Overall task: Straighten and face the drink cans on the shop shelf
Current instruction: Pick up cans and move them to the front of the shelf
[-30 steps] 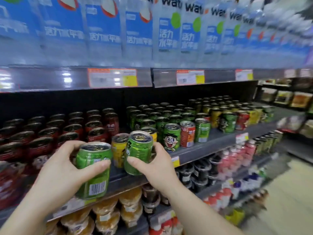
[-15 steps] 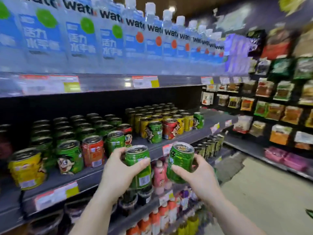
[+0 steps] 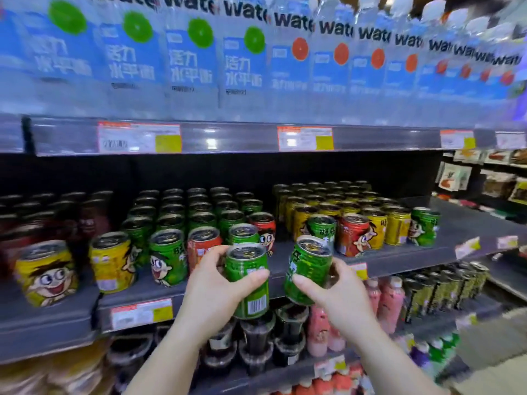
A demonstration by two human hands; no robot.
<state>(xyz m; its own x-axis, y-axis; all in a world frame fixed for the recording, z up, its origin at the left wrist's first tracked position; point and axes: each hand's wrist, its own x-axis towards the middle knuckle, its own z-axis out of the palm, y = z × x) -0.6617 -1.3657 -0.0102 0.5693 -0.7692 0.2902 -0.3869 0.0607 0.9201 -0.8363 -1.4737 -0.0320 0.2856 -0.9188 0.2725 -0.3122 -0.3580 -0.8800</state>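
My left hand (image 3: 212, 292) grips a green drink can (image 3: 248, 280) upright, its barcode turned toward me. A second green can (image 3: 309, 269), tilted slightly left, sits in my right hand (image 3: 336, 295). Both cans hang in front of the grey middle shelf (image 3: 399, 252), just off its front edge. On that shelf stand rows of small cartoon-faced cans: a yellow can (image 3: 47, 273) far left, a green can (image 3: 168, 256) and a red can (image 3: 355, 235) in the front row, and a block of yellow cans (image 3: 379, 226) at the right.
Water bottles with blue labels (image 3: 242, 64) fill the shelf above. Price tags (image 3: 139, 137) run along the shelf fronts. Dark cups (image 3: 256, 337) and pink bottles (image 3: 390, 303) fill the shelf below. Snack packets (image 3: 499, 183) hang at the far right, beside the aisle floor (image 3: 496, 354).
The view has swung left and closer to the shelf. Both hands still hold their green cans and have come nearer together, now close to the front of the green and red can rows.
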